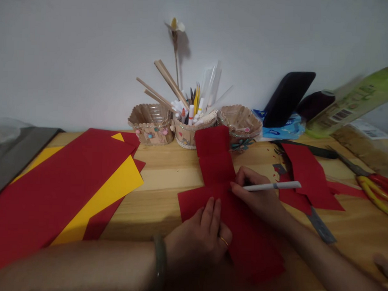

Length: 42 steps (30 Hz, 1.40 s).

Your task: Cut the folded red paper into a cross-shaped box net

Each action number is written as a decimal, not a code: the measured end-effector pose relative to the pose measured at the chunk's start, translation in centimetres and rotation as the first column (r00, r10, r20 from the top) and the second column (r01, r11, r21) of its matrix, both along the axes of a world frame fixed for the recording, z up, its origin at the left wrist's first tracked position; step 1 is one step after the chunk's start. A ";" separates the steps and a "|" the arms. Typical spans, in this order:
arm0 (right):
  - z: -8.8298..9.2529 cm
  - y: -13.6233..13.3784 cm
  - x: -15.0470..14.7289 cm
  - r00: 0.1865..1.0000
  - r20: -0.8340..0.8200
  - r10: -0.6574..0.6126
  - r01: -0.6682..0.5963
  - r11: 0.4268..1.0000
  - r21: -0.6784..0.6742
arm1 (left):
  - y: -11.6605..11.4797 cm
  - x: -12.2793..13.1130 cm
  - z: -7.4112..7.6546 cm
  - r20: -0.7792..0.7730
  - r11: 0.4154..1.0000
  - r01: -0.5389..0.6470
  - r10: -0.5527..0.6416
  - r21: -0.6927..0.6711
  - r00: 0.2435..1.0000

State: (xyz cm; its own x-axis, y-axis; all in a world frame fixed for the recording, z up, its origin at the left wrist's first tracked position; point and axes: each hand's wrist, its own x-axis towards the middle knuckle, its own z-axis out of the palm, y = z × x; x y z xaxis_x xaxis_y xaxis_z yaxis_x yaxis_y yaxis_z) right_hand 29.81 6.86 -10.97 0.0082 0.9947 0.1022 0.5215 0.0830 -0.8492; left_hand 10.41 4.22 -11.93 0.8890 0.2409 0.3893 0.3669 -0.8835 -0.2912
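A piece of red paper with creased panels lies on the wooden table, its top flap tilted up by the baskets. My left hand rests on its lower left part, two fingers stretched out and pressing it down; nothing is in this hand. With my right hand I grip a white pen, which slants over the paper's right side. The pen's tip is hidden by my fingers, so I cannot tell whether it touches the paper.
Red sheets and yellow paper lie at left. Decorated baskets stand along the wall, the middle one full of pens and sticks. Red scraps, scissors, a black phone and a green bottle are at right.
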 end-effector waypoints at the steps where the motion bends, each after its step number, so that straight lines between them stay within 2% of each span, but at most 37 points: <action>1: 0.0 0.0 0.0 1.000 0.002 -0.001 0.001 1.000 0.000 | 0.0 0.0 0.0 -0.004 1.000 0.002 -0.002 -0.002 1.000; 7: 0.0 -0.2 0.0 1.000 -0.006 0.007 -0.007 1.000 0.009 | 0.1 0.0 0.0 0.027 1.000 0.005 -0.005 0.004 1.000; 20: 0.1 -0.2 0.0 0.999 -0.046 0.019 -0.019 1.000 0.006 | 0.1 -0.1 0.0 -0.030 1.000 0.018 -0.019 -0.010 0.999; 29: 1.0 -0.4 0.0 0.982 -0.113 -0.152 0.152 0.988 -0.010 | 0.0 -0.1 0.1 0.014 1.000 0.008 -0.008 -0.010 1.000; 31: 1.2 -0.7 0.1 0.980 -0.116 -0.161 0.158 0.987 -0.028 | 0.1 -0.1 0.1 0.016 1.000 0.006 -0.006 -0.011 1.000; 36: 0.7 -1.9 0.7 0.994 -0.065 -0.086 0.081 0.994 -0.079 | 0.1 0.0 0.0 0.015 1.000 0.012 -0.012 -0.004 1.000; 42: -0.1 -2.3 1.0 0.996 0.020 -0.087 0.089 0.993 -0.072 | 0.1 0.0 0.0 -0.001 1.000 0.011 -0.011 -0.006 1.000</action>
